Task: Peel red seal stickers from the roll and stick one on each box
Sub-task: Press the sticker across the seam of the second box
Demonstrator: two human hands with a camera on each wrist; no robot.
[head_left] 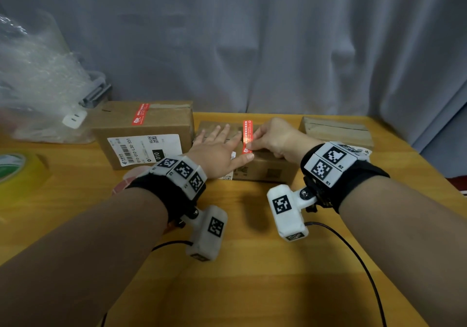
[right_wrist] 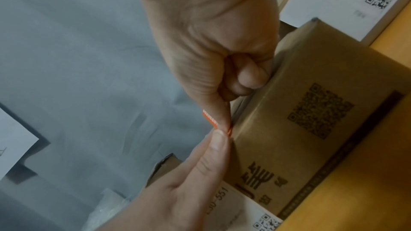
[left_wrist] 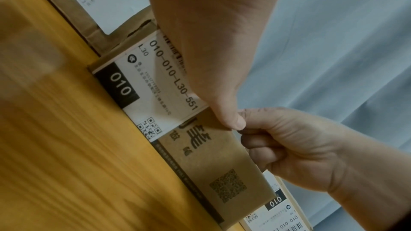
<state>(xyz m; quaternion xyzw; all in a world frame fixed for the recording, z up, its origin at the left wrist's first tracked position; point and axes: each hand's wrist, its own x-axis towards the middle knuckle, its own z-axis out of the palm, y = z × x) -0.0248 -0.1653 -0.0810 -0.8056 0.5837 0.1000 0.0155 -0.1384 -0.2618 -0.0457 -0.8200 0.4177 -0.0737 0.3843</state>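
Progress is judged at roughly the second of three boxes. A red sticker (head_left: 248, 136) is being laid across the top of the middle box (head_left: 265, 168), its near end pinched in the grip of the right hand (head_left: 274, 138). The left hand (head_left: 219, 149) lies flat beside that grip, fingers straight, holding nothing. Left of the grip, a larger box (head_left: 144, 134) already carries its seal (head_left: 140, 114). Right of it, a third box (head_left: 337, 130) shows none. The roll cannot be made out with certainty.

Right hand (right_wrist: 213, 55) is curled up, pinching a red sticker (right_wrist: 211, 120) right at the top edge of the brown box (right_wrist: 300, 129). Left hand (right_wrist: 177, 191) has its thumb pressed on that same edge just below the sticker. Another labelled box (right_wrist: 333, 6) sits beyond the brown box.
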